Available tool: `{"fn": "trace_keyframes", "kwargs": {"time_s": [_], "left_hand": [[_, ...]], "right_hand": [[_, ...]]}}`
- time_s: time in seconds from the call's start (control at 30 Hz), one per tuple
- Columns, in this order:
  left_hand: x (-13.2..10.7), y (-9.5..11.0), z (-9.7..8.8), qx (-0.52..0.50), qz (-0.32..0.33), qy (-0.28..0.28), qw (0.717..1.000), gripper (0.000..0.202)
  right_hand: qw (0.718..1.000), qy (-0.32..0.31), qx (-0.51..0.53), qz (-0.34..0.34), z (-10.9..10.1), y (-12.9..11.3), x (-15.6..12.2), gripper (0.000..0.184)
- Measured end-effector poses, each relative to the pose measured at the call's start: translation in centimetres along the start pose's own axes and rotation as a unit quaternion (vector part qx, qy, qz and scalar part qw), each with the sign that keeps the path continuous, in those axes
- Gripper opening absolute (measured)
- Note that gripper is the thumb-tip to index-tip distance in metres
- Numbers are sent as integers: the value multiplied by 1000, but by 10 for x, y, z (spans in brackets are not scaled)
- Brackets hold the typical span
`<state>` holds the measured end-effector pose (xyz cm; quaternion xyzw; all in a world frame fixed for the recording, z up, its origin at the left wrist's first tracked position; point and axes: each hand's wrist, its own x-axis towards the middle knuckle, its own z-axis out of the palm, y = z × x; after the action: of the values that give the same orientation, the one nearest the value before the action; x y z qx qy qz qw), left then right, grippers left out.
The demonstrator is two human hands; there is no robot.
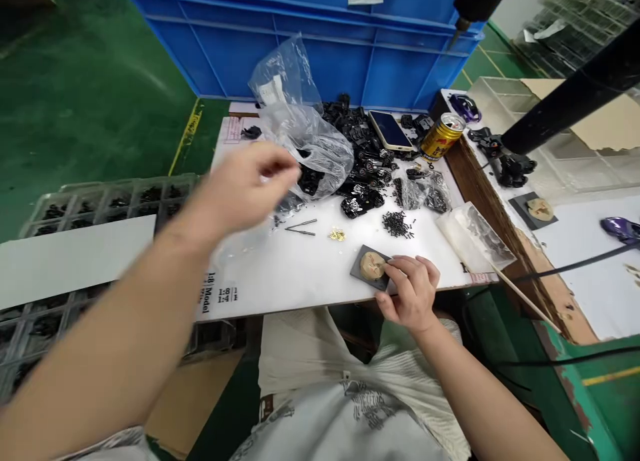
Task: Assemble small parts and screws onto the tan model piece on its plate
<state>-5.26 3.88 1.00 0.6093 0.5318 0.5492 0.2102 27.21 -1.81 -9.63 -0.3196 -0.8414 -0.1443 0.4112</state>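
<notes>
My left hand [250,187] is raised over the left part of the white board, blurred by motion, in front of a clear plastic bag [320,147] with black parts inside. Its thumb and fingertips come together; whatever may be between them is too smeared to make out. At the front edge, my right hand [413,291] grips a small dark grey block [361,269] with a round tan piece [373,265] on top. The fingertips touch the tan piece's right side, and the thumb is at the block's near edge.
Black moulded parts [363,197], black screws [397,225], small gold pieces [337,234] and thin metal rods [301,227] lie on the board [270,281]. Behind are a phone [390,130], a can [443,136] and a blue crate [320,54]. A black tool [565,91] juts in at right.
</notes>
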Motion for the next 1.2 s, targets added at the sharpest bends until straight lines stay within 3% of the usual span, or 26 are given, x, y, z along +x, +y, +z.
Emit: {"fn": "trace_keyframes", "kwargs": {"time_s": [0.07,0.13,0.2,0.37,0.57,0.7,0.77,0.87,0.93,1.0,1.07,1.2], "left_hand": [[5,-7,5,140,-12,-90,986,10],[10,-16,16,269,-29,-144,952,16],[14,-24,28,318,-43,-155,934,20],[17,-40,39,313,-29,-132,940,12],[16,-52,37,234,43,-83,968,11],[3,-40,33,138,106,-28,984,11],[-11,-27,36,76,107,-16,991,10],[-35,-2,49,-81,18,-87,993,9],[-49,14,63,-196,-73,-165,964,13],[-58,24,76,-263,-140,-216,930,20],[-65,28,85,-279,-170,-238,915,18],[-70,25,90,-221,-188,-269,918,12]], "right_hand": [[1000,-3,-3,0,0,0,0,40],[1000,-4,-7,-1,0,0,0,40],[1000,-4,-11,-5,1,0,0,39],[1000,0,-10,-1,3,0,0,40],[1000,-12,22,10,1,2,-2,52],[997,8,73,38,0,5,-4,51],[992,21,107,59,-2,5,-3,43],[974,32,183,132,-9,0,6,32],[963,28,216,159,-15,-7,18,34],[966,1,218,139,-20,-16,34,35],[975,-32,195,104,-22,-24,48,36],[989,-53,115,77,-21,-29,61,26]]}}
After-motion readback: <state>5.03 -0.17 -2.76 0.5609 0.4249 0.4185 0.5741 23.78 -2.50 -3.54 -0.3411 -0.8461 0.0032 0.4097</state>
